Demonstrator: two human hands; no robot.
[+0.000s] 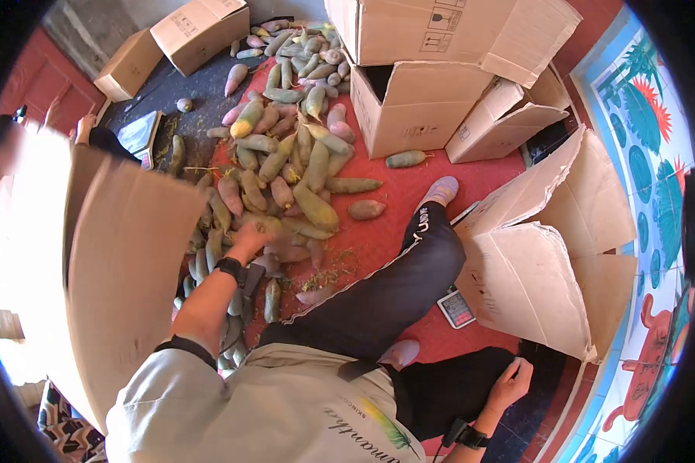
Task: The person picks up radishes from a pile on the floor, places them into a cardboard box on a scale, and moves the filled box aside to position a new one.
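Roots, long, green and pink, lie in a heap [286,166] on the red floor [398,224], and my left hand [252,234] is down on its near edge. The fingers there are curled over the roots under them, knuckles up, but they are blurred and I cannot tell whether they have closed on one or only press on it. A black watch [230,268] sits on that wrist. Most of the heap runs on beyond my fingertips, and more roots lie under my forearm. One root [367,209] lies alone off to the right of those fingers, apart from the rest.

A big cardboard flap [123,262] stands just left of my left arm. My stretched leg [394,293] in dark trousers lies to the right of that hand.

My right hand [511,383] rests on my folded knee [448,386], fingers loosely bent and holding nothing. Ahead of those fingers a torn cardboard box [533,285] lies open, with a small calculator [456,309] on the floor just left of it. Closed boxes [417,108] stand far beyond the heap, and another person's hand [83,123] shows far to the left near a scale [141,135].
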